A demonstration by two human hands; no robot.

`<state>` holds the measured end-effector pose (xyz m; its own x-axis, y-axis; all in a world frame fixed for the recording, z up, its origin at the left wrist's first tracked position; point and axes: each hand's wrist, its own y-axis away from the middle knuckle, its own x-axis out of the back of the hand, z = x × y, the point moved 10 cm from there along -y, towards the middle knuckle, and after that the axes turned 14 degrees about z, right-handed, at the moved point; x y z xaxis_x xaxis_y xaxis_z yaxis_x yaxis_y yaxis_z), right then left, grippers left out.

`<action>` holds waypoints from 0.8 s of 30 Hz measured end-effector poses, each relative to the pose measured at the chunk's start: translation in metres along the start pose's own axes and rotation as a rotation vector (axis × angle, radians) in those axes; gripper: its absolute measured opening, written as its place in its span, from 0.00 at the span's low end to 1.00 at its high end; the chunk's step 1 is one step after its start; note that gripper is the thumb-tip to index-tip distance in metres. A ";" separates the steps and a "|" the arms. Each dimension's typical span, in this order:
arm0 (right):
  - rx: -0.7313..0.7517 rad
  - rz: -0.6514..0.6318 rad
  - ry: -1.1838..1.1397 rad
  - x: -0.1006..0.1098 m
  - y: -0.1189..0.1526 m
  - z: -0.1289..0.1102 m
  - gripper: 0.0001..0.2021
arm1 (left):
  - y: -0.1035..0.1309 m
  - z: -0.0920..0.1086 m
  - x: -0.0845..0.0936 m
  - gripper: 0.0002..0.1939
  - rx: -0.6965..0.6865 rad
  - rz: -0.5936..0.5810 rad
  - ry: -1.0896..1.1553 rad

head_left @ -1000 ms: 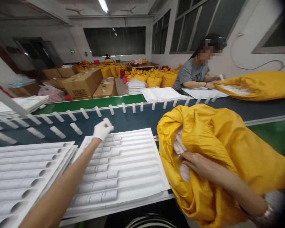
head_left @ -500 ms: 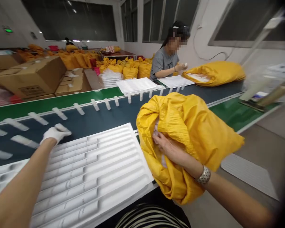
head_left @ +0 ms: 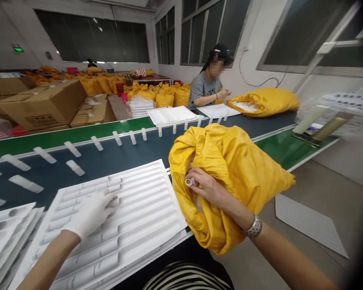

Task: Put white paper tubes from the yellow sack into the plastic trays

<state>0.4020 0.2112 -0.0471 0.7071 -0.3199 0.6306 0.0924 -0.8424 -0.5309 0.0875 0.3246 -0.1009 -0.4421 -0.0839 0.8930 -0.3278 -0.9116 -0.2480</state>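
Observation:
My left hand (head_left: pixel 93 211), in a white glove, is over a white ridged tray (head_left: pixel 151 193). Its fingers are spread apart beside the end of one of several printed white tubes (head_left: pixel 105 245) lying in the grooves; whether they touch it I cannot tell. My bare right hand (head_left: pixel 207 185) grips a small white tube (head_left: pixel 189 182), its round hollow end facing me, at the mouth of a yellow sack (head_left: pixel 242 161). More pale pieces show inside the sack, partly hidden by the folds.
A dark conveyor belt (head_left: pixel 103 161) carries several white tubes, with one more tube (head_left: pixel 75 168) just beyond the tray. Stacked trays (head_left: pixel 6 229) lie at left. Across the belt a co-worker (head_left: pixel 204 86) sits near another yellow sack (head_left: pixel 266 100). A flat tray (head_left: pixel 308 223) lies on the floor.
My left hand has let go of a tube on the belt and come back over the tray. My right hand has drawn a tube out to the sack's mouth.

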 end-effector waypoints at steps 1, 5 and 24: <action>0.011 0.008 -0.020 0.003 0.002 -0.007 0.07 | -0.002 -0.002 -0.001 0.10 -0.017 -0.013 -0.028; 0.060 0.009 -0.056 0.010 0.011 -0.026 0.10 | -0.004 -0.001 0.003 0.07 -0.037 -0.013 -0.086; 0.005 0.072 -0.432 0.008 0.025 -0.057 0.12 | 0.079 0.157 -0.008 0.17 0.146 -0.260 0.895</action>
<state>0.3699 0.1628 -0.0236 0.9402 -0.1658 0.2977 0.0348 -0.8224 -0.5679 0.1959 0.1902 -0.0689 -0.8665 0.4143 0.2786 -0.4254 -0.9047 0.0223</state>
